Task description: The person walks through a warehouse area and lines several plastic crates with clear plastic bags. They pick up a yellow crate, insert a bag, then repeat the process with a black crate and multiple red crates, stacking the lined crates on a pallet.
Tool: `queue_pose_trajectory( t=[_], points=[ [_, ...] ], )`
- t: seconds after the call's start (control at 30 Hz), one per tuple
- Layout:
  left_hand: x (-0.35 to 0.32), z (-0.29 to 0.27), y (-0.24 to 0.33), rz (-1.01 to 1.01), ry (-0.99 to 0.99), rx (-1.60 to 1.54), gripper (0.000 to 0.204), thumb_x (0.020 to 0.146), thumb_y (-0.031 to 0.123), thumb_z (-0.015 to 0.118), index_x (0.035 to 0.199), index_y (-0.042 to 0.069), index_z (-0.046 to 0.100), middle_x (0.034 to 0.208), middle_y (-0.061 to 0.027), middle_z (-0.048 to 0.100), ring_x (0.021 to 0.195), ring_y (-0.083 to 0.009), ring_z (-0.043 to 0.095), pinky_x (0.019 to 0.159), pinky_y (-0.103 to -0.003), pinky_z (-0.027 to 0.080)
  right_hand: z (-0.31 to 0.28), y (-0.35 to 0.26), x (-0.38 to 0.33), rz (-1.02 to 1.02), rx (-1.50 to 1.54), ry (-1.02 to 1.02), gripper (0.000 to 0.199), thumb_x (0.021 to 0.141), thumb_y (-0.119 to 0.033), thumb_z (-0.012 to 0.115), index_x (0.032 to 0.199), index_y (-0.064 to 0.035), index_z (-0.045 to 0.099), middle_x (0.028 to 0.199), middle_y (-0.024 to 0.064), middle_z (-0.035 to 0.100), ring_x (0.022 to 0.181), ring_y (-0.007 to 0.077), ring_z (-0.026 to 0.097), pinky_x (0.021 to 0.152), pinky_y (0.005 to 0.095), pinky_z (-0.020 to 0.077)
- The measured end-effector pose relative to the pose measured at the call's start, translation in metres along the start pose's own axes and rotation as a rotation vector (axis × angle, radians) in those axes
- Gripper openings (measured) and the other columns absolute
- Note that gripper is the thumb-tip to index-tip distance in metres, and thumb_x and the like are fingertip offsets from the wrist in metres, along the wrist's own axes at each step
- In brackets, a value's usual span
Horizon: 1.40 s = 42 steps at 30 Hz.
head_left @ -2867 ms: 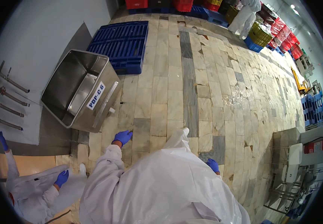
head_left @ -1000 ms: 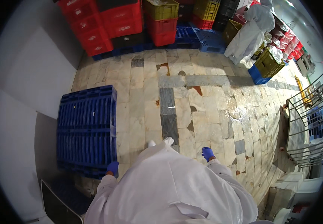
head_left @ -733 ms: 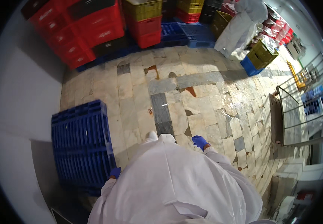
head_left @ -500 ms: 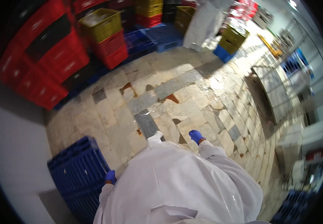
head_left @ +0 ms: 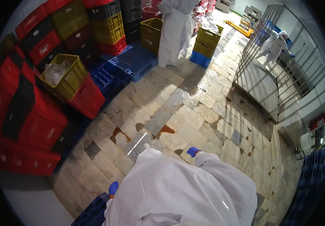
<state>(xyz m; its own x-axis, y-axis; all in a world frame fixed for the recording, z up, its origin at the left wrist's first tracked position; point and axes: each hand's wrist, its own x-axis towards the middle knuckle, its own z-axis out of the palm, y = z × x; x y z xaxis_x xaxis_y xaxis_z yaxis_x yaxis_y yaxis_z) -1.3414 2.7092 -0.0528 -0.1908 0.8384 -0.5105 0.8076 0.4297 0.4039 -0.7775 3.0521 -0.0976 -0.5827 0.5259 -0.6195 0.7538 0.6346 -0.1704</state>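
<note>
My right hand (head_left: 193,151), in a blue glove, hangs over the tiled floor in front of my white coat (head_left: 177,184). Its fingers are curled together, and I see nothing in them. At my other side, my left hand (head_left: 113,187), gloved the same way, is low beside the coat with its fingers drawn in and no object showing. The nearest thing to that hand is a blue plastic pallet (head_left: 91,211), partly hidden by my sleeve; I see no grip on it.
Stacked red and black crates (head_left: 38,124) line the left. A yellow crate (head_left: 65,75) holding clear plastic stands there. Ahead, a person in white (head_left: 173,34) stands beside stacked crates (head_left: 204,47). A barred metal platform cart (head_left: 254,84) is at right, with another person (head_left: 275,47) behind it.
My view has swung, bringing the crate stacks lower and the cart's bars into clearer sight. The blue pallet by my left hand has slid mostly out of view. Both hands remain at my sides.
</note>
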Motion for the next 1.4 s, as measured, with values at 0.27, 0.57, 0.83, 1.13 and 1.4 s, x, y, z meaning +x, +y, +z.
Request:
queue_pose_trajectory(
  t=[0.27, 0.57, 0.83, 1.13, 1.4],
  points=[
    [0.064, -0.052, -0.027, -0.291, 0.24, -0.463, 0.033, 0.084, 0.019, 0.046, 0.11, 0.005, 0.061, 0.107, -0.0199, 0.061, 0.097, -0.0342, 0.059, 0.085, -0.042, 0.045, -0.214, -0.039, 0.19, 0.227, 0.519, 0.331, 0.028, 0.076, -0.026, 0.051, 0.084, -0.006, 0.068, 0.09, 0.0184, 0.066, 0.084, 0.0374, 0.062, 0.073, 0.0442, 0.0485],
    [0.171, -0.126, -0.126, -0.106, 0.343, 0.118, 0.032, 0.089, 0.023, 0.045, 0.109, 0.004, 0.06, 0.109, -0.0183, 0.061, 0.104, -0.0307, 0.057, 0.091, -0.039, 0.044, -0.326, -0.143, 0.398, 0.078, 0.878, 0.031, 0.023, 0.084, -0.021, 0.061, 0.099, -0.0045, 0.065, 0.085, 0.0048, 0.066, 0.069, 0.0154, 0.06, 0.061, 0.0306, 0.0504],
    [0.32, -0.449, -0.105, -0.428, 0.867, -0.523, 0.046, 0.091, 0.03, 0.052, 0.128, 0.003, 0.047, 0.128, -0.0226, 0.049, 0.12, -0.035, 0.046, 0.099, -0.039, 0.037, -0.545, -0.243, 0.53, -0.256, 0.997, 0.59, 0.021, 0.086, -0.011, 0.056, 0.104, -0.0022, 0.063, 0.095, 0.0112, 0.067, 0.088, 0.0197, 0.063, 0.08, 0.0295, 0.0474],
    [0.458, -0.689, -0.069, -0.167, 1.331, -0.388, 0.061, 0.09, 0.024, 0.055, 0.14, 0.003, 0.028, 0.141, -0.0215, 0.033, 0.131, -0.0339, 0.033, 0.107, -0.038, 0.027, -0.868, -0.427, 0.631, -0.806, 0.557, 0.855, 0.026, 0.078, -0.007, 0.06, 0.103, -0.0036, 0.062, 0.11, 0.0146, 0.059, 0.104, 0.0264, 0.057, 0.087, 0.0336, 0.0448],
    [0.52, -0.715, -0.051, -0.485, 1.258, -0.239, 0.079, 0.078, 0.014, 0.06, 0.143, 0.002, 0.017, 0.142, -0.0285, 0.024, 0.132, -0.0428, 0.025, 0.109, -0.046, 0.021, -0.962, -0.523, 0.79, -0.821, -0.638, 0.68, 0.031, 0.079, -0.021, 0.052, 0.103, -0.0096, 0.068, 0.141, 0.0195, 0.035, 0.135, 0.042, 0.019, 0.106, 0.0572, 0.0187]
  ],
)
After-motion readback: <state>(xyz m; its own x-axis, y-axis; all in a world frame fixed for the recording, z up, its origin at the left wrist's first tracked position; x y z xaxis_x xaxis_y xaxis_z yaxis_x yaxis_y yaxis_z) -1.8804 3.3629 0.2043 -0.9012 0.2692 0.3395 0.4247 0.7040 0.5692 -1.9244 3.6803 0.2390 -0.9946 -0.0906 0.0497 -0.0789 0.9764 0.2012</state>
